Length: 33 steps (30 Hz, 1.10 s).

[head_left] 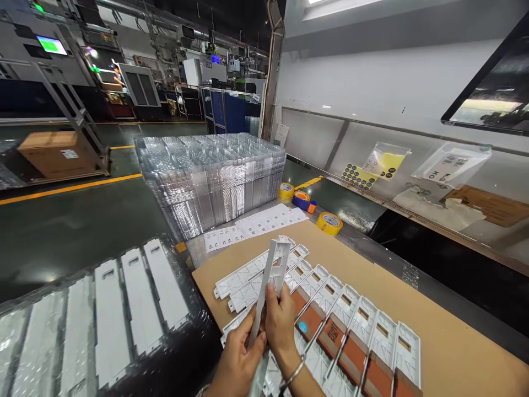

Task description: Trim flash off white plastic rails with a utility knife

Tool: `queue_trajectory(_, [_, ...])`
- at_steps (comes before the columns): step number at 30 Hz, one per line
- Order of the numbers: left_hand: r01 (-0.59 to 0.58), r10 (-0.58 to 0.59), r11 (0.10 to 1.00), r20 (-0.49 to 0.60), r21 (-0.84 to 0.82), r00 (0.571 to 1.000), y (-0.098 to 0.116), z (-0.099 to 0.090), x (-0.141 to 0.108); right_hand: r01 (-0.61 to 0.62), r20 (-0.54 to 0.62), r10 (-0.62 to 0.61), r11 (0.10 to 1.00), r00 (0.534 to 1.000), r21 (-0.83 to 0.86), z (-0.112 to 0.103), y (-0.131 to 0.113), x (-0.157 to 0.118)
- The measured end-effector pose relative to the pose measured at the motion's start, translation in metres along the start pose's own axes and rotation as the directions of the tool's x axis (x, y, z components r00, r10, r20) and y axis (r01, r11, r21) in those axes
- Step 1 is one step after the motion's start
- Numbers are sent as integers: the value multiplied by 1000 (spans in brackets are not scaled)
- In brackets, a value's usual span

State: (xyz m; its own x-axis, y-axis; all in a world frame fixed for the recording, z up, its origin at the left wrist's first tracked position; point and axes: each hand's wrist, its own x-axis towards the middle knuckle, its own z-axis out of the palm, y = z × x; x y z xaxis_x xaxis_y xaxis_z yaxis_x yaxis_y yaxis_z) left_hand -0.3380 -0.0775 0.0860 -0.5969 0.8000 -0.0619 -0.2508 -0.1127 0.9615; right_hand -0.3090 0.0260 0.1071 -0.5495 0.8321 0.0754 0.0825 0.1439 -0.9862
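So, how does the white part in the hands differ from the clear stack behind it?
The white part is opaque, while the clear stack is see-through. The part is a single piece; the stack is many layered pieces. The part is held tilted in the left hand and right hand, while the stack sits untouched beyond the cardboard. Both look like moulded plastic.

Past the left edge of the desk (372, 242), a dark green factory floor (70, 231) with a yellow line (70, 188) runs toward a row of industrial machines (198, 71), one with a lit green screen (52, 45), beneath overhead pipes (165, 25). A metal stair frame (70, 110) stands beside a cardboard box (58, 154) at left, while a pale partition wall (384, 77) with a dark-framed window (491, 82) closes the right side
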Motion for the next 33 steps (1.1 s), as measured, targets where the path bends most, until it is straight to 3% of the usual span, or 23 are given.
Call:
queue_trajectory(4, [-18, 18, 996, -4, 92, 1000, -3, 0, 0, -46, -62, 47, 999, 997, 6, 4, 7, 0])
queue_trajectory(7, [-28, 36, 949, -20, 315, 999, -8, 1, 0, -94, -96, 97, 995, 991, 35, 8, 14, 6])
queue_trajectory(10, [-54, 157, 791, -117, 610, 981, -18, 0, -4, -106, -93, 112, 992, 989, 65, 12, 18, 12])
queue_trajectory(12, [-70, 245, 624, -111, 778, 963, -23, -7, -4, -92, -61, 96, 994, 994, 62, 15, 19, 16])
queue_trajectory(14, [-61, 247, 487, -71, 871, 966, -19, -20, 4, -60, -2, 60, 998, 998, 24, 16, 21, 21])
queue_trajectory(17, [-31, 215, 424, -67, 905, 974, 1, -51, 39, 22, 74, -14, 995, 997, -101, 17, 27, 30])
queue_trajectory(20, [-62, 234, 395, -35, 917, 972, 21, -85, 96, 152, 173, -107, 948, 979, -278, 30, 37, 33])
queue_trajectory(23, [-87, 214, 346, 12, 934, 977, 22, -108, 152, 317, 353, -161, 838, 921, -444, 62, 47, 23])
queue_trajectory(25, [-108, 183, 324, 50, 940, 982, 14, -114, 178, 391, 429, -156, 746, 890, -539, 90, 55, 16])
queue_trajectory(29, [-146, 137, 332, 106, 932, 985, -6, -113, 199, 456, 470, -145, 598, 871, -659, 129, 68, 14])
queue_trajectory(33, [-192, 142, 412, 146, 890, 979, -7, -120, 204, 494, 459, -211, 544, 863, -678, 130, 67, 14])
